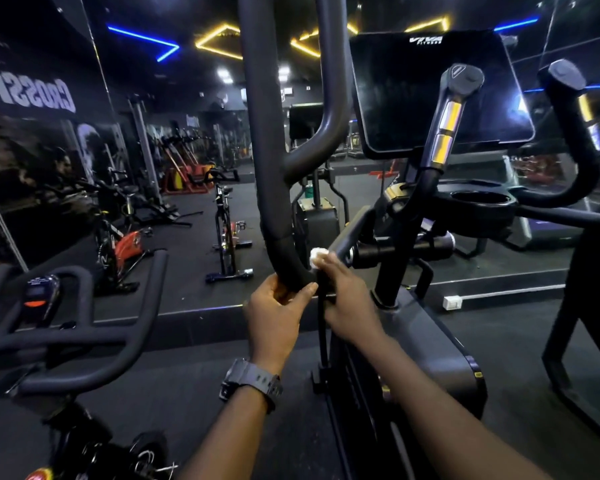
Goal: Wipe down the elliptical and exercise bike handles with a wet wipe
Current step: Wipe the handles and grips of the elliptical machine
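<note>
The elliptical's tall black moving handle [264,140] rises in the middle of the view and curves down to its base. My left hand [276,310], with a watch on the wrist, grips the bottom of that handle from below. My right hand [343,292] holds a bunched white wet wipe [317,257] pressed against the handle's lower bend. The elliptical's fixed grips [445,133] with yellow sensor strips stand to the right, beside its dark console screen [437,95]. The exercise bike's black handlebars [84,344] sit at lower left.
A cup holder [480,199] sits below the console. The elliptical's body housing [430,344] fills the lower right. A mirror wall ahead reflects spin bikes [227,233], racks and ceiling lights. Dark rubber floor [194,368] lies between the two machines.
</note>
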The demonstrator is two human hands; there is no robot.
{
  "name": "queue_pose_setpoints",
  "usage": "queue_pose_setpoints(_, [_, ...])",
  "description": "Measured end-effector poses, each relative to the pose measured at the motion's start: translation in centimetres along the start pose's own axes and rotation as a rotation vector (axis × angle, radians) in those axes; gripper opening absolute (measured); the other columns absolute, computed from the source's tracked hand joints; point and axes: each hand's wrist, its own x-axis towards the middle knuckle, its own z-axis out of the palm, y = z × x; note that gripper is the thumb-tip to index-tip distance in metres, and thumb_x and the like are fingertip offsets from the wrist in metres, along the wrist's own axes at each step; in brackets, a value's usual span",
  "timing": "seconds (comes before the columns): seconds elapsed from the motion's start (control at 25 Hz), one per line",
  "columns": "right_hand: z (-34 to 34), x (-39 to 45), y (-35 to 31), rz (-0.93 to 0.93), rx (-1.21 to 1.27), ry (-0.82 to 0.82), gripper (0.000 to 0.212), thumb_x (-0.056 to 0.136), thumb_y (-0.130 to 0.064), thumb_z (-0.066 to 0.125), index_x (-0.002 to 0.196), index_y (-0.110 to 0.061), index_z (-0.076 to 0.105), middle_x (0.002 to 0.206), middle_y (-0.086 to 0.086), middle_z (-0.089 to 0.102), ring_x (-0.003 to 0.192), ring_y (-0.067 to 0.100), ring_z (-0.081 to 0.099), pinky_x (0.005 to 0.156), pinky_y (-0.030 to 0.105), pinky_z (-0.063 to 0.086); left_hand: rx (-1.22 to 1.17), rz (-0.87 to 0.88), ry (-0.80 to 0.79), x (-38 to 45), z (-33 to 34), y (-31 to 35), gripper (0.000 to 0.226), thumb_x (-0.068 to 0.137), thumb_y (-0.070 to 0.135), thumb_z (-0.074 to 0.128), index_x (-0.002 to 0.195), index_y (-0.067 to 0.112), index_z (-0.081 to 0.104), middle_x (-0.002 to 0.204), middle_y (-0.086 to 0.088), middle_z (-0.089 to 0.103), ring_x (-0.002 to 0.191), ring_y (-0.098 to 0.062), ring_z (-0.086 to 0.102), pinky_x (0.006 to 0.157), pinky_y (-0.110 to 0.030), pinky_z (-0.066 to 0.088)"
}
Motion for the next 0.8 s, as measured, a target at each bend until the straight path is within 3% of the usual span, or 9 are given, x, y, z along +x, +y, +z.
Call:
queue_pose_setpoints(0.12, [0.7, -0.6, 0.1, -0.107, 0.068, -0.029, 0.085, 0.067, 0.017, 0.053, 0.143, -0.021, 0.048, 0.149, -0.009, 0.046, 0.143, 0.004, 0.034, 0.116, 0.024, 0.030, 0.472, 0.436, 0.258, 0.2, -0.3, -0.1, 0.062, 0.068, 0.032, 0.087, 0.118, 0.011, 0.056, 0.118, -0.005, 0.057, 0.107, -0.023, 0.060, 0.093, -0.036, 0.051])
queue_pose_setpoints(0.2, [0.0, 1.1, 1.2, -0.037, 0.042, -0.018, 0.083, 0.069, 0.014, 0.056, 0.142, -0.024, 0.050, 0.149, -0.007, 0.046, 0.143, 0.006, 0.034, 0.117, 0.025, 0.029, 0.713, 0.769, 0.267, 0.3, 0.4, 0.4, 0.048, 0.082, 0.022, 0.075, 0.123, 0.006, 0.056, 0.129, -0.013, 0.051, 0.124, -0.033, 0.049, 0.113, -0.044, 0.035])
queue_pose_setpoints(0.28, [-0.2, 1.1, 1.3, -0.022, 0.035, -0.008, 0.078, 0.074, 0.007, 0.060, 0.144, -0.024, 0.047, 0.150, -0.006, 0.046, 0.141, 0.006, 0.037, 0.115, 0.023, 0.032, 0.926, 0.961, 0.115, 0.1, 1.3, 1.0, 0.028, 0.094, 0.005, 0.055, 0.120, 0.002, 0.064, 0.127, -0.013, 0.062, 0.130, -0.032, 0.050, 0.121, -0.050, 0.020])
queue_pose_setpoints(0.4, [-0.2, -0.3, 1.6, -0.142, 0.063, -0.063, 0.076, 0.080, 0.001, 0.064, 0.148, -0.026, 0.042, 0.150, -0.008, 0.046, 0.137, 0.003, 0.042, 0.113, 0.022, 0.035, 1.252, 0.886, -0.205, 0.2, 2.1, 3.3, 0.026, 0.090, 0.005, 0.048, 0.105, 0.006, 0.069, 0.101, -0.005, 0.072, 0.109, -0.025, 0.063, 0.122, -0.047, 0.019])
queue_pose_setpoints(0.52, [-1.4, 2.3, 3.3, 0.002, 0.080, -0.042, 0.075, 0.079, 0.005, 0.064, 0.144, -0.027, 0.048, 0.151, -0.008, 0.044, 0.139, 0.005, 0.040, 0.115, 0.028, 0.034, 1.471, 0.631, -0.448, 0.3, 3.9, 5.8, 0.024, 0.094, 0.009, 0.046, 0.101, 0.011, 0.069, 0.100, -0.006, 0.072, 0.100, -0.027, 0.064, 0.110, -0.041, 0.032])
queue_pose_setpoints(0.6, [-1.2, 1.9, 3.3, -0.043, 0.098, -0.073, 0.064, 0.084, 0.001, 0.065, 0.143, -0.020, 0.050, 0.151, -0.006, 0.042, 0.141, 0.008, 0.037, 0.118, 0.026, 0.029, 1.539, 0.579, -0.480, 0.2, 4.7, 6.5, 0.023, 0.095, 0.011, 0.047, 0.104, 0.012, 0.068, 0.105, -0.006, 0.071, 0.100, -0.027, 0.063, 0.094, -0.038, 0.037])
queue_pose_setpoints(0.68, [-0.7, 0.8, 3.0, -0.165, 0.113, -0.116, 0.063, 0.086, -0.002, 0.065, 0.144, -0.018, 0.048, 0.153, -0.005, 0.040, 0.142, 0.007, 0.034, 0.118, 0.024, 0.027, 1.580, 0.586, -0.472, 0.1, 5.3, 6.5, 0.022, 0.094, 0.009, 0.048, 0.107, 0.013, 0.066, 0.106, -0.005, 0.070, 0.100, -0.027, 0.063, 0.089, -0.037, 0.037])
queue_pose_setpoints(0.8, [-0.9, 3.9, 4.8, -0.057, 0.088, -0.045, 0.066, 0.082, 0.006, 0.062, 0.142, -0.020, 0.051, 0.153, -0.003, 0.042, 0.142, 0.009, 0.036, 0.117, 0.033, 0.032, 1.616, 0.588, -0.450, 0.5, 5.4, 7.2, 0.024, 0.096, 0.008, 0.044, 0.105, 0.014, 0.065, 0.105, -0.006, 0.070, 0.099, -0.028, 0.065, 0.077, -0.034, 0.033])
